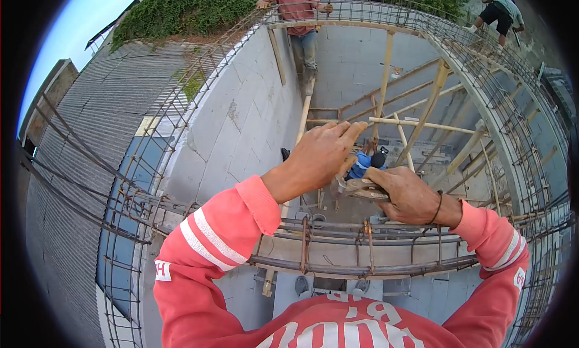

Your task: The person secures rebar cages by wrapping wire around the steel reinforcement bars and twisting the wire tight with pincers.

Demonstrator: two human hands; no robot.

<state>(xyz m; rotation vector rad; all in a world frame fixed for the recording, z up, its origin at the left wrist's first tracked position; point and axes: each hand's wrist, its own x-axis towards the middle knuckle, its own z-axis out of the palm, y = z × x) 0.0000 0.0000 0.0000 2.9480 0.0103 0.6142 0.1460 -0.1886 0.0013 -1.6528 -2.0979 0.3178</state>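
Note:
My right hand [405, 194] is wrapped round the handles of a metal hand tool [365, 190], whose head points left. My left hand [319, 158] is raised beside the tool's head, its fingers stretched toward the upper right and the thumb near the tool; no held object can be made out in it. Below both hands a rebar cage [362, 245] with stirrups runs across the wall top. Pink sleeves with white stripes cover my forearms.
A person in a red shirt [297, 10] stands at the far wall corner. Someone in blue [360, 165] is down inside the walls. Another person [503, 13] bends at the upper right. Wooden props [427, 109] and rebar cages line the walls; a corrugated roof [78, 130] lies left.

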